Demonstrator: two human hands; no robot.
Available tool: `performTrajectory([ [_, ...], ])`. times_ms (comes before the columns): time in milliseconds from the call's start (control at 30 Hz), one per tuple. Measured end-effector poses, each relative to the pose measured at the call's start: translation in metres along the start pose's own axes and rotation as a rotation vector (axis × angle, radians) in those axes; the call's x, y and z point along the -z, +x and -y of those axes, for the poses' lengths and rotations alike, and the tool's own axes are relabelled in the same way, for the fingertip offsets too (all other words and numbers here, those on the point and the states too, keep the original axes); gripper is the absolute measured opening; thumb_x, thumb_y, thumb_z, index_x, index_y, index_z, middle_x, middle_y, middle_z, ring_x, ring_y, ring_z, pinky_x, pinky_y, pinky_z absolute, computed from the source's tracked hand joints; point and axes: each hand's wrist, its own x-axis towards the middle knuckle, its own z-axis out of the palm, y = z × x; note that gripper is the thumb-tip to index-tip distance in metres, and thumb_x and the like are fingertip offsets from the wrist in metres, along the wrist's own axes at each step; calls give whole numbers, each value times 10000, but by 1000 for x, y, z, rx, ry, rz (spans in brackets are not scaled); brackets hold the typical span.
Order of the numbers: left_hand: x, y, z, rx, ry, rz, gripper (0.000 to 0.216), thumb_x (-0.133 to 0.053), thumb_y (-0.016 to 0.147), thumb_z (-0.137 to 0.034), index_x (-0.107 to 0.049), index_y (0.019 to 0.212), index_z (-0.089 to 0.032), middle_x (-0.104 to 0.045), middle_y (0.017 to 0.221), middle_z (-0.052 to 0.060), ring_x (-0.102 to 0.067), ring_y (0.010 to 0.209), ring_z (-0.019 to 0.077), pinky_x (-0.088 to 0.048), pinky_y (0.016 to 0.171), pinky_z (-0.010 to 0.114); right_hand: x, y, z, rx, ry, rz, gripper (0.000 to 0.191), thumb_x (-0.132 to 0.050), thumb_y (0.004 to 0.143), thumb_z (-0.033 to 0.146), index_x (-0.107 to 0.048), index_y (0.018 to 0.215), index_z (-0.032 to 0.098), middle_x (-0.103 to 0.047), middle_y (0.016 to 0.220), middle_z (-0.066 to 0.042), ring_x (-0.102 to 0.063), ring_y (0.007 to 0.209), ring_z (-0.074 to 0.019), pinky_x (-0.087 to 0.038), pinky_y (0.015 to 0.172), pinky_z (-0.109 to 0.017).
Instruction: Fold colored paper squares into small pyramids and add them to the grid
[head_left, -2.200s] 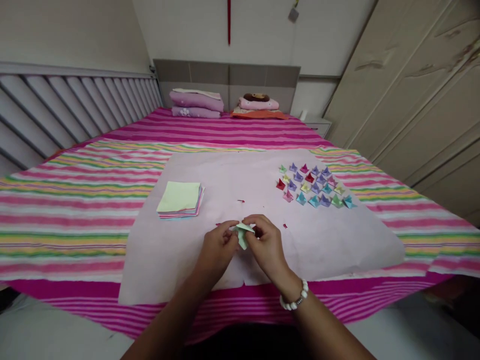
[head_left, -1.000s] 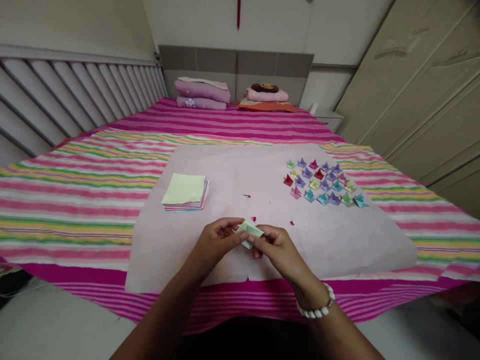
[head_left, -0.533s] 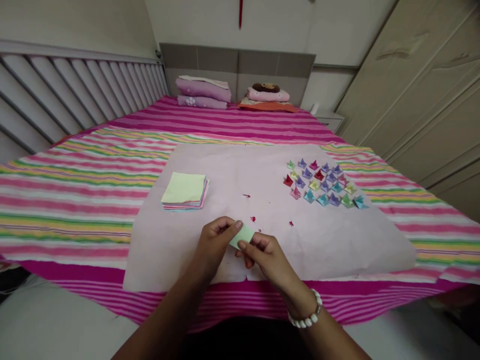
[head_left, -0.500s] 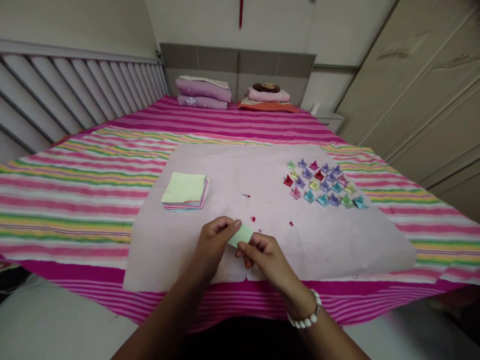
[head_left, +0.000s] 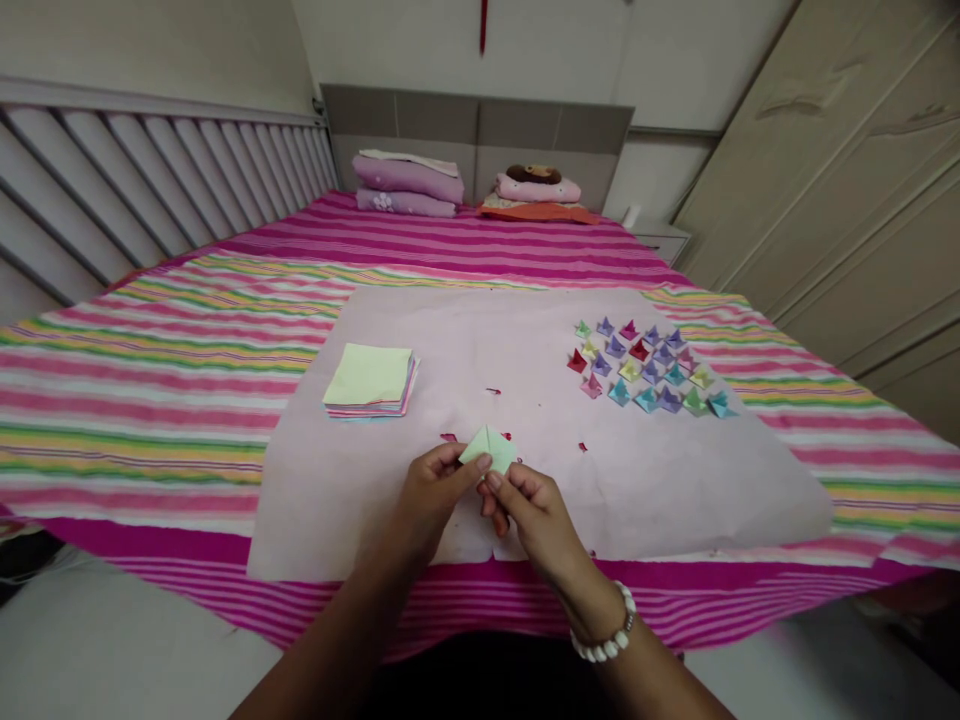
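Note:
A small folded piece of pale green paper (head_left: 489, 444) is held between both hands, its pointed corner up and a crease running down its middle. My left hand (head_left: 431, 492) pinches its lower left side, thumb on top. My right hand (head_left: 531, 510) is closed on the lower right corner, thumb and fingertips close to the left thumb. A white bead bracelet (head_left: 609, 640) circles the right wrist. Left of the hands lies a stack of square coloured paper (head_left: 369, 378), pale yellow on top. To the right stand rows of small folded paper shapes (head_left: 651, 370) in several colours.
A large pale sheet (head_left: 465, 335) covers part of the striped bed (head_left: 150, 400). Tiny red scraps (head_left: 582, 447) are scattered on it. Folded purple bedding (head_left: 409, 185) and a pink pile (head_left: 538, 190) rest by the headboard (head_left: 551, 135). White railing (head_left: 172, 180) runs along the left.
The green paper has been turned so that a corner points up and its centre crease shows. Both thumbs have come together at its lower edge. A red scrap beside the left hand is now visible.

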Motion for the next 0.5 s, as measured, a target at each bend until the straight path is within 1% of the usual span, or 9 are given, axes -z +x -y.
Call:
performTrajectory([
  [100,3,-2,3,-16,23,-12,257,-647,795,-345,-598,613,-171,-563,520,-41,-527,530,106,-425,582,236,1,0,0,-1,16,10,334,-634,820,474,-630,710,158,-595,569,16,-448,433,-79,-346,460,-224],
  [200,8,-3,2,-42,67,-45,219,-687,767,-323,-630,628,-164,-591,562,-35,-541,573,104,-426,595,226,2,1,0,37,36,-6,270,-699,778,430,-656,773,164,-591,580,25,-495,490,-92,-394,496,-225],
  [233,9,-3,1,-47,75,-48,201,-701,755,-318,-641,646,-160,-608,594,-28,-552,600,106,-431,612,226,3,1,0,72,57,-44,252,-737,748,398,-668,839,174,-595,609,30,-518,524,-96,-419,524,-225],
  [267,9,-4,0,-52,79,-47,180,-714,743,-313,-651,678,-157,-628,636,-20,-564,631,110,-438,633,228,4,1,0,109,87,-94,285,-773,715,360,-672,922,192,-607,663,31,-539,562,-98,-443,555,-228],
  [333,9,-4,0,-69,78,-47,175,-737,722,-296,-659,801,-160,-652,721,-9,-584,690,120,-447,667,238,7,1,2,165,154,-190,447,-817,663,290,-650,1074,244,-634,827,18,-574,632,-100,-482,609,-239],
  [367,9,-4,0,-85,74,-50,214,-743,717,-283,-644,867,-168,-651,739,-10,-592,708,125,-449,674,242,8,1,3,179,175,-213,481,-821,657,268,-646,1104,261,-639,889,9,-585,656,-101,-495,629,-246],
  [400,8,-4,1,-106,66,-54,258,-743,718,-273,-616,924,-181,-645,746,-16,-598,720,130,-449,674,244,9,1,4,187,184,-215,476,-818,662,253,-653,1108,267,-642,902,4,-591,668,-104,-503,641,-253],
  [433,7,-4,1,-133,53,-56,288,-737,725,-263,-583,959,-194,-639,752,-21,-601,729,132,-448,673,246,10,1,4,191,182,-203,453,-810,673,242,-663,1101,268,-646,866,5,-593,669,-109,-506,644,-257],
  [500,6,-5,3,-185,33,-49,276,-713,751,-250,-528,954,-212,-631,779,-23,-598,745,130,-442,671,245,12,0,5,203,158,-162,384,-787,705,231,-684,1074,267,-640,777,10,-588,650,-114,-502,634,-260],
])
